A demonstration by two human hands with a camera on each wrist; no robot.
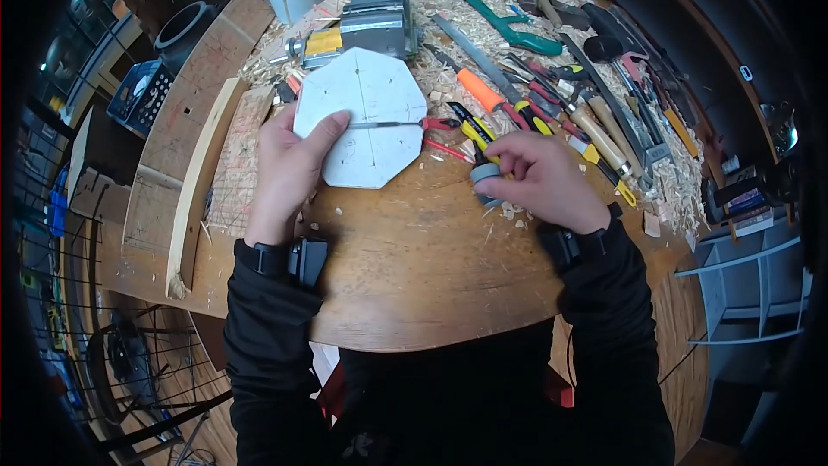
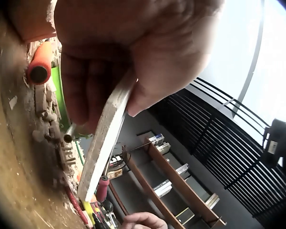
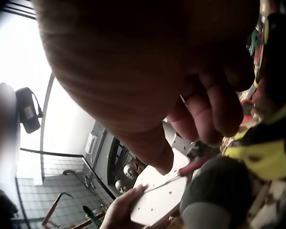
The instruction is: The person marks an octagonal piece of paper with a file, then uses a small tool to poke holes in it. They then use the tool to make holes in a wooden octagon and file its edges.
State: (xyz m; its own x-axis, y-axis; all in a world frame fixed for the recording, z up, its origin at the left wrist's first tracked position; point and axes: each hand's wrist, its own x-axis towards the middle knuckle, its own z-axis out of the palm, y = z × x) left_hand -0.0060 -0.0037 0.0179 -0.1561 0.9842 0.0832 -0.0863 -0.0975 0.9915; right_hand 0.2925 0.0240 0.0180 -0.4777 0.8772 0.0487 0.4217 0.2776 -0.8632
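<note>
My left hand [image 1: 289,155] grips a white octagonal board [image 1: 371,151] by its left edge. Pencil lines and small dark dots mark its face. Under the left thumb lies a red-handled tool [image 1: 437,123] with a thin metal shaft [image 1: 379,125], crossing the board. The left wrist view shows the board edge-on [image 2: 102,143], between thumb and fingers. My right hand [image 1: 543,174] hovers over the tools right of the board, fingers loosely bent with nothing between them. Close under it is a dark grey, round-ended thing [image 3: 217,186]; the thumb overlaps it in the head view.
A metal vise [image 1: 375,22] stands behind the board amid wood shavings. Hand tools crowd the right, among them an orange-handled one [image 1: 479,89], wooden-handled tools [image 1: 599,138] and a green-handled saw [image 1: 526,37]. Wooden planks [image 1: 203,185] lie at the left. The table's curved edge [image 1: 431,347] is nearest me.
</note>
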